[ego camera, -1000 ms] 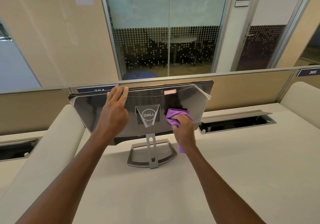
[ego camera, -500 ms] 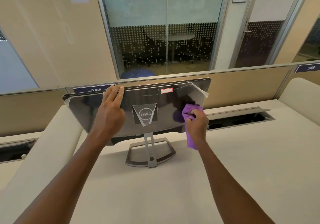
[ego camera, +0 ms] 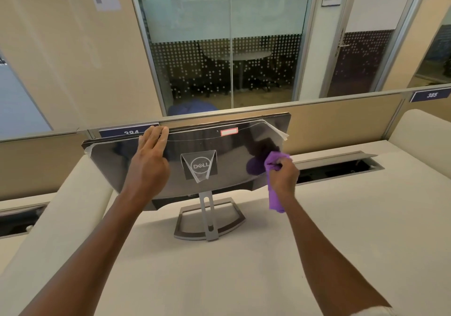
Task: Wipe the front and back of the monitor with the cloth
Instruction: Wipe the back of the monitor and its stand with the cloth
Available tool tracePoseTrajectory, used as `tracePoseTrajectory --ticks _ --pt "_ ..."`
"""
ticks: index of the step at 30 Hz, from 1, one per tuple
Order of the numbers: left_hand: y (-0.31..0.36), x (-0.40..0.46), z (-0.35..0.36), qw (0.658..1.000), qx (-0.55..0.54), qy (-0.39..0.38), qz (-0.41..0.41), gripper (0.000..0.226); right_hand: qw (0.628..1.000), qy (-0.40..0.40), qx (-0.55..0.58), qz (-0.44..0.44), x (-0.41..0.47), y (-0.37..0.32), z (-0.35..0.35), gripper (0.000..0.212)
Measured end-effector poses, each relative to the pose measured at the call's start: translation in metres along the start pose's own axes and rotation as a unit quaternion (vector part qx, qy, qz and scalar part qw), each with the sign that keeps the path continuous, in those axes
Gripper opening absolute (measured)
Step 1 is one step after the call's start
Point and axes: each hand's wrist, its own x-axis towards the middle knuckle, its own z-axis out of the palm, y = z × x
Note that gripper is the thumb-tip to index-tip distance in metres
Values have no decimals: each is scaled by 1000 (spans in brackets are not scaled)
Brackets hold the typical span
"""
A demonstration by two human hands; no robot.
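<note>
Left hand: we lay it flat, fingers straight, on the monitor back.
Right hand: we pinch the cloth against it.

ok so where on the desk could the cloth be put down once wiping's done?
Bare desk lies between the forearms, in front of the monitor stand. More lies right of the right hand, below the open cable slot. It is crowded at the monitor: the left hand rests on its back, and the right hand presses the purple cloth there.
</note>
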Motion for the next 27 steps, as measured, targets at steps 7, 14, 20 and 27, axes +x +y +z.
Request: tracePoseTrajectory --ticks 7,14,20,27 --pt "0 3 4 1000 -3 -2 -9 61 999 -44 -18 -21 -11 -5 5 14" --pt "0 2 -1 1000 8 -11 -5 62 998 45 -2 -38 5 -18 -3 16" --pt "1 5 3 1000 5 -10 -12 61 976 19 -67 -208 4 -42 8 18" --pt "0 3 -1 1000 5 -13 -5 61 990 54 -62 -112 18 -33 -2 17"
